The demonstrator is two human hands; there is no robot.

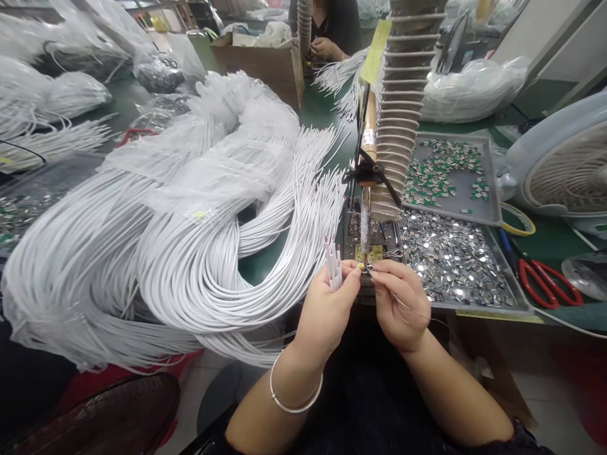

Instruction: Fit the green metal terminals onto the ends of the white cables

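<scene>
My left hand [327, 306] is closed around several white cables [334, 265], whose stripped ends point up. Its thumb and forefinger pinch something small and yellowish under the tip of a mounted soldering iron [365, 221]. Close beside it, my right hand [402, 303] is closed too, with a thin solder wire [411, 309] running through its fingers to the same spot. The fingertips hide most of the small piece at the tip. A large bundle of white cables [227, 278], partly wrapped in clear plastic, lies left of my hands.
A ribbed hose [403, 95] hangs beside the iron. On the right are a tray of metal connectors [455, 259], a tray with green-ended pieces [488, 180], red-handled scissors [545, 284], a tape roll [520, 222] and a fan [569, 158]. Another person [336, 31] sits across the table.
</scene>
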